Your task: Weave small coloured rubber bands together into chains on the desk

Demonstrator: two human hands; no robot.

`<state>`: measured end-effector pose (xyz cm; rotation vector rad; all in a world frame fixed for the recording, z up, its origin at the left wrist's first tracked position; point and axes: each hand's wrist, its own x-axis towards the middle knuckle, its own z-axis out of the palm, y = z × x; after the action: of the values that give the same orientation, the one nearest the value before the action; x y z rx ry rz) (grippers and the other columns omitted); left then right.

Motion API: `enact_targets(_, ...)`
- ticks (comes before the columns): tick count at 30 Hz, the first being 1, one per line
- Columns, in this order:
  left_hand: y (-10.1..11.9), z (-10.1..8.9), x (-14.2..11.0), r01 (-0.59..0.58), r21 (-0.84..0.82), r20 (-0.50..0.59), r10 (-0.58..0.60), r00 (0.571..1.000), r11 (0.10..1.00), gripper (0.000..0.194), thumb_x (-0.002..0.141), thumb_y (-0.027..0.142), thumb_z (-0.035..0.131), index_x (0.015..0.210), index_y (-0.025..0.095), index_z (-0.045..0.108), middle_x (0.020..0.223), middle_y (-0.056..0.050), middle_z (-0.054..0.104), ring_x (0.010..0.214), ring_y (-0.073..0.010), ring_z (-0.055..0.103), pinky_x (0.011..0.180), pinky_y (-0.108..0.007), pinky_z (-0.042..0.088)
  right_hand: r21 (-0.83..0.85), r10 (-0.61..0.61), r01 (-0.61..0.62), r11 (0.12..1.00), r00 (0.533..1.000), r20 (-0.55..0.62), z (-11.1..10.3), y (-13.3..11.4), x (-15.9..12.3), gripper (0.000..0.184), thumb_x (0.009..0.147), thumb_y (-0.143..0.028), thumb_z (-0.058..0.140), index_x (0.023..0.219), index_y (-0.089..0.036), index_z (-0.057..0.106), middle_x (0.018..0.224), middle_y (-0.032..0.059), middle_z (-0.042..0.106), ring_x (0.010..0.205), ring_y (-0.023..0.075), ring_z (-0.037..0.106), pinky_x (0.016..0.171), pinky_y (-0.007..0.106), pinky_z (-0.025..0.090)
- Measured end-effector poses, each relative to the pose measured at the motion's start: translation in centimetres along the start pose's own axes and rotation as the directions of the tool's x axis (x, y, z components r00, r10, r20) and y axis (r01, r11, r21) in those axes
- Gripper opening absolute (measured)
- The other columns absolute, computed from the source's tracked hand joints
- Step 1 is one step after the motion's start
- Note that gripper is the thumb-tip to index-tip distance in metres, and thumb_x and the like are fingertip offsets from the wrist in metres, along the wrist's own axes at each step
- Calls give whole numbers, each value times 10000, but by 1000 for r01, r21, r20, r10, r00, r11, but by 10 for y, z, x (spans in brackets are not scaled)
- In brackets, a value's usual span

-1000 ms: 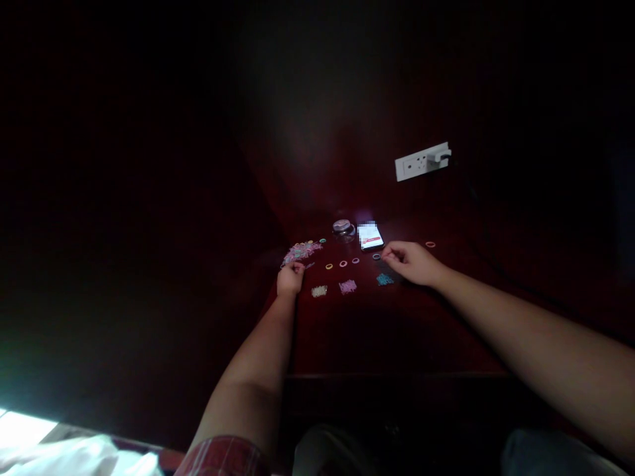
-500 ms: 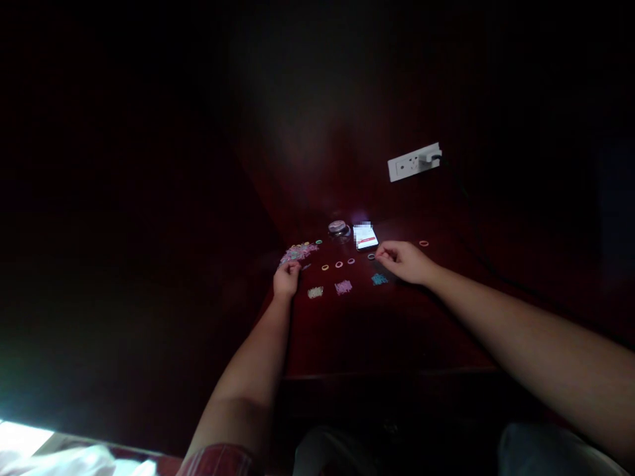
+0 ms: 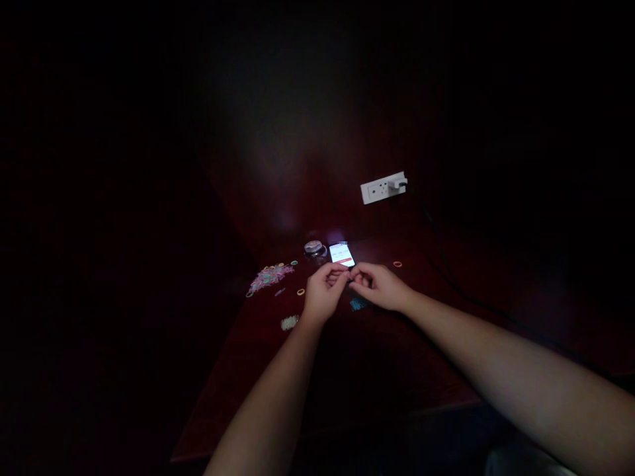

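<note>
My left hand [image 3: 322, 294] and my right hand [image 3: 381, 285] meet over the table just in front of a lit phone [image 3: 341, 254]. Fingers on both are pinched together, their tips nearly touching; what lies between them is too small and dark to make out. Partly under my right hand sits a small teal pile [image 3: 358, 303] of thin pieces. To the left of my left wrist lies a whitish pile [image 3: 288, 322]. A yellow ring [image 3: 300, 291] rests beside my left hand. The pink pile and other rings are hidden behind my hands.
A mixed heap [image 3: 269, 277] of small coloured pieces lies at the left edge, with rings around it. A lidded jar [image 3: 314, 252] stands left of the phone. An orange ring [image 3: 397, 264] lies at right. A wall socket [image 3: 383, 188] holds a plug with a dark cable.
My left hand has left the mixed heap and moved right, meeting my right hand near the phone. The camera view has shifted, so the table things appear lower and further left.
</note>
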<state>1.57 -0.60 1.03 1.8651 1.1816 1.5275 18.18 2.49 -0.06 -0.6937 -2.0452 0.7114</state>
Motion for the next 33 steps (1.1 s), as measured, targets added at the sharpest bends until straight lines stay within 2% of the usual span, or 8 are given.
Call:
enact_targets(5, -12, -2, -11, 61, -45, -8, -62, 998, 997, 156, 770, 282, 677, 859, 158, 650, 785, -40, 693, 692, -128, 648, 637, -231, 522, -18, -12, 13, 1000, 1000, 27, -1, -4, 0, 134, 815, -290, 578, 810, -158, 600, 659, -1, 553, 561, 97, 465, 513, 210, 371)
enact_targets(9, -13, -3, -13, 71, -63, -19, -72, 997, 996, 145, 764, 270, 685, 834, 153, 638, 765, -40, 689, 678, -125, 649, 626, -227, 526, -15, -4, 4, 1000, 999, 48, 0, -4, 0, 147, 807, -299, 595, 814, -153, 598, 649, -3, 549, 556, 96, 466, 504, 210, 367)
enact_targets(24, -6, -2, -16, 25, -5, -14, -25, 1000, 1000, 140, 791, 283, 660, 861, 162, 671, 816, -46, 710, 716, -133, 654, 677, -251, 540, 2, -24, 23, 1000, 999, 41, -4, 1, 0, 80, 793, -226, 570, 772, -154, 596, 642, -1, 543, 569, 104, 472, 537, 220, 391)
enact_targets(33, -10, -7, -16, -9, 56, -33, 11, 999, 998, 158, 799, 307, 642, 863, 166, 673, 769, -31, 679, 659, -117, 607, 615, -228, 501, -3, -41, 41, 999, 999, 24, -6, 5, -1, 78, 795, -224, 566, 776, -160, 605, 673, 11, 568, 585, 107, 485, 545, 221, 400)
